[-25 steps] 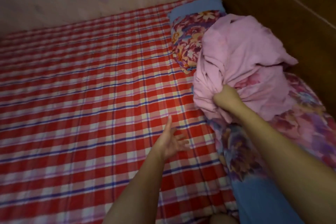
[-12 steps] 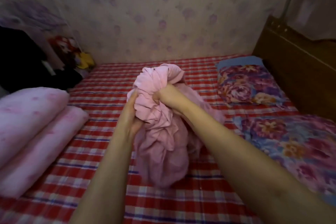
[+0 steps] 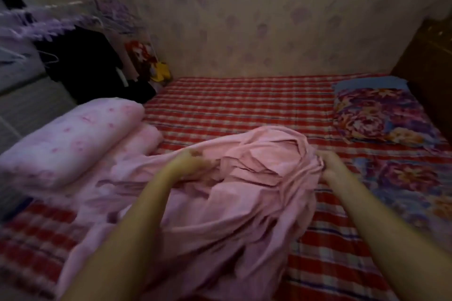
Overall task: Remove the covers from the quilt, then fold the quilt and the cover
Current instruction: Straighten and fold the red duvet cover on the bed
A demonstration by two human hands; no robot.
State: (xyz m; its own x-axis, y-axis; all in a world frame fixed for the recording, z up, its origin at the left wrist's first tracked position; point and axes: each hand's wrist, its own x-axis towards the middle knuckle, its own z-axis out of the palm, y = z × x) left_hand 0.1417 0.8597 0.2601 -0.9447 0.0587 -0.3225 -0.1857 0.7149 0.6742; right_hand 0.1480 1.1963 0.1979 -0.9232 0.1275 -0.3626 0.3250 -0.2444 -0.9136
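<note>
A crumpled pink cover (image 3: 244, 203) lies spread over the middle of the red plaid bed (image 3: 244, 100). My left hand (image 3: 190, 164) grips a bunch of its cloth near the centre. At the cover's right edge my right hand (image 3: 327, 164) holds the fabric. A folded pink quilt (image 3: 68, 139) with a faint flower print sits at the left side of the bed, and the cover's left part touches it. The frame is blurred, so the fingers are hard to make out.
A floral pillow (image 3: 376, 115) lies at the far right by the dark wooden headboard (image 3: 430, 68). A floral blanket (image 3: 415, 193) covers the right side of the bed. Dark clothes (image 3: 93, 66) hang at the left, near the wallpapered wall (image 3: 269, 19).
The cover was a tight bundle held up in both hands; now it lies lower and spread across the bed, with my hands moved apart. The view has tilted toward the left.
</note>
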